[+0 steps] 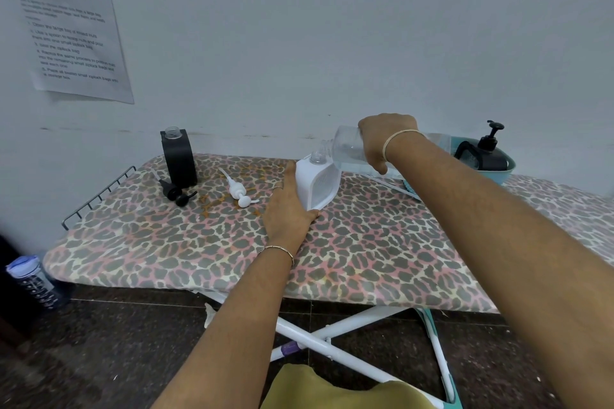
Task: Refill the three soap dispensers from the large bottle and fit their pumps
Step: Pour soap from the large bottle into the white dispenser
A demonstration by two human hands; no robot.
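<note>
View: head-worn, wide-angle.
Facing: forward and down, across the worktop (365, 242) toward the wall (332, 43).
Range: near, at the worktop's front edge.

Home laundry corner: leopard-print ironing board (365, 242), plain wall (332, 43).
</note>
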